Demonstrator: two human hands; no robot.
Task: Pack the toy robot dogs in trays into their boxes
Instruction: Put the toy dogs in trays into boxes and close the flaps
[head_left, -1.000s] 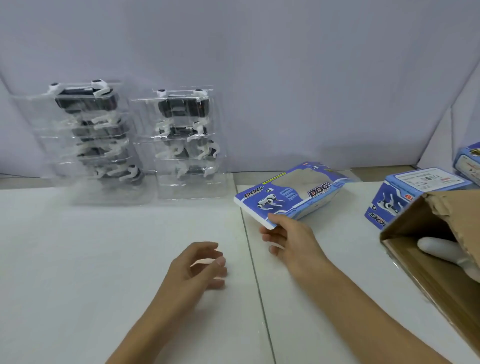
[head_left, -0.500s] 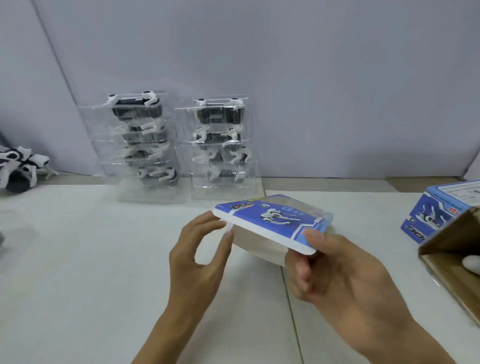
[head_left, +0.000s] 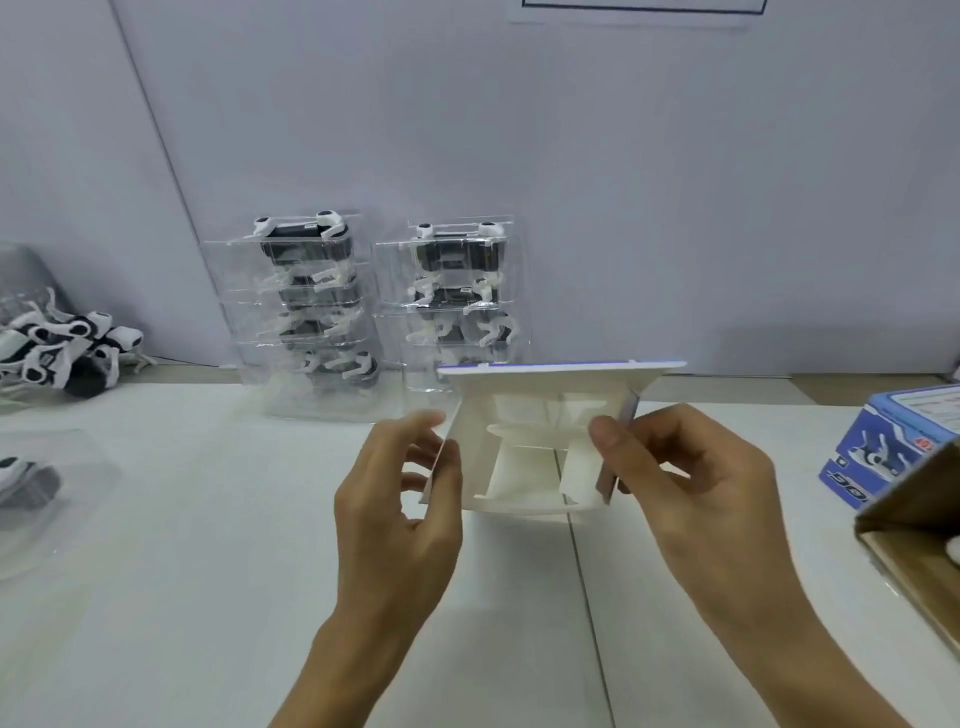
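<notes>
I hold a toy dog box (head_left: 535, 441) above the middle of the white table, its open end turned toward me so the white inside and flaps show. My left hand (head_left: 400, 499) pinches its left side flap. My right hand (head_left: 675, 478) grips its right side wall. Behind the box, two stacks of clear trays with black-and-white robot dogs (head_left: 311, 306) (head_left: 460, 291) lean against the wall. Loose robot dogs (head_left: 67, 348) lie at the far left.
A closed blue dog box (head_left: 898, 447) sits at the right, beside an open brown carton (head_left: 914, 540) at the right edge. A clear tray with a dog (head_left: 36, 488) lies at the left edge. A seam (head_left: 587, 597) runs down the table (head_left: 208, 571).
The box has been lifted from the table and turned so its open end faces me. My left hand, idle a second ago, has taken its left flap. The view swung left.
</notes>
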